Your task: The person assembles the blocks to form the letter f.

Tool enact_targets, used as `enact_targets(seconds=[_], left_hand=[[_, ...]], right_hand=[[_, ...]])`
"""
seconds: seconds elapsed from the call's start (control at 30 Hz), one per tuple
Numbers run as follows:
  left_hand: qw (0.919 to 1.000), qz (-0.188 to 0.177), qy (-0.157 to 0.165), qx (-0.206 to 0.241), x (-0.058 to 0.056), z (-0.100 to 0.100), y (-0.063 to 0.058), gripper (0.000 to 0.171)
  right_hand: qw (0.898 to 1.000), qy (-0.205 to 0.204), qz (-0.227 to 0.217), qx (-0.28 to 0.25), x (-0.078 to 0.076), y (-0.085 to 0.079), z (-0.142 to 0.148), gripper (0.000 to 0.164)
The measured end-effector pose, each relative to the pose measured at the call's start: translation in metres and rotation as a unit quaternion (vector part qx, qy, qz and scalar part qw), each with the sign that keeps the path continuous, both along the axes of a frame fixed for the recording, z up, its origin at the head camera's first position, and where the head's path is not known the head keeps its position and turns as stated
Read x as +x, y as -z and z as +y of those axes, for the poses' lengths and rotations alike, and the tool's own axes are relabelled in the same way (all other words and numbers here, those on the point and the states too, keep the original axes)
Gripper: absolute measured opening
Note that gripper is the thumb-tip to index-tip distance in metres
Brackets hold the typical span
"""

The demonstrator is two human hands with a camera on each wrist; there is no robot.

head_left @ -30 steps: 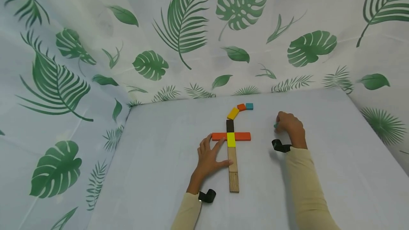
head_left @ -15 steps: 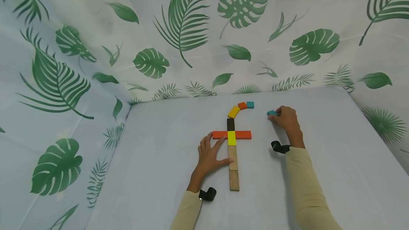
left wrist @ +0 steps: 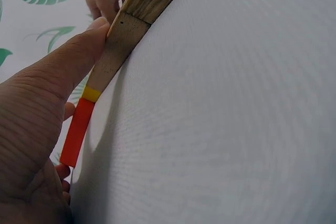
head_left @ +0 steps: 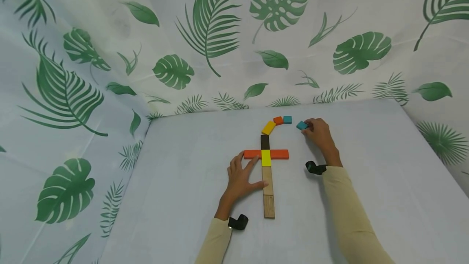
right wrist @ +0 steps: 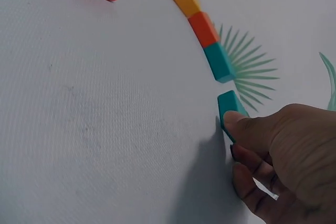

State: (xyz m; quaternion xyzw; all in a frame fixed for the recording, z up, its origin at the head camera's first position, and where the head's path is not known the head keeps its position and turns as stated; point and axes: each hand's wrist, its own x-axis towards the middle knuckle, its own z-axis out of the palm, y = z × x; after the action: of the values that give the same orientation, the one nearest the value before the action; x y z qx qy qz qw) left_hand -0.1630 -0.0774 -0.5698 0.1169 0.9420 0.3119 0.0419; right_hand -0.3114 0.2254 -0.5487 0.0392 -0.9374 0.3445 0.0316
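Observation:
Between thumb and fingers my right hand [head_left: 319,133] pinches a teal block [head_left: 302,125], just right of another teal block [head_left: 287,119] that ends the curved top of a block figure. In the right wrist view a small gap separates the held block [right wrist: 231,103] from that end block [right wrist: 219,62]. My left hand [head_left: 239,178] is spread beside the figure, fingertips at the left red block [head_left: 252,154] and thumb on the upper wooden block [head_left: 267,180]. A bright yellow block [head_left: 266,158] sits at the crossing, with a black block [head_left: 265,142] above it.
An orange-yellow block [head_left: 268,128] and a small orange-red block [head_left: 278,121] form the curve. Another red block [head_left: 279,154] makes the right arm, and a darker wooden block [head_left: 269,206] the foot. Leaf-patterned cloth [head_left: 220,89] hangs behind the white table [head_left: 176,174].
My right hand has moved left and away from me with the teal block, bringing it close to the curve's end. The left hand stays in place on the figure.

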Motion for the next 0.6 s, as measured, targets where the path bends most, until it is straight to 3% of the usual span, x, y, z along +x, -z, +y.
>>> enact_targets(seconds=[0.6], left_hand=[[1.0, 0.001, -0.001, -0.006, -0.001, 0.002, 0.002, 0.089]], right_hand=[[0.999, 0.025, -0.012, 0.026, -0.006, -0.003, -0.014, 0.038]])
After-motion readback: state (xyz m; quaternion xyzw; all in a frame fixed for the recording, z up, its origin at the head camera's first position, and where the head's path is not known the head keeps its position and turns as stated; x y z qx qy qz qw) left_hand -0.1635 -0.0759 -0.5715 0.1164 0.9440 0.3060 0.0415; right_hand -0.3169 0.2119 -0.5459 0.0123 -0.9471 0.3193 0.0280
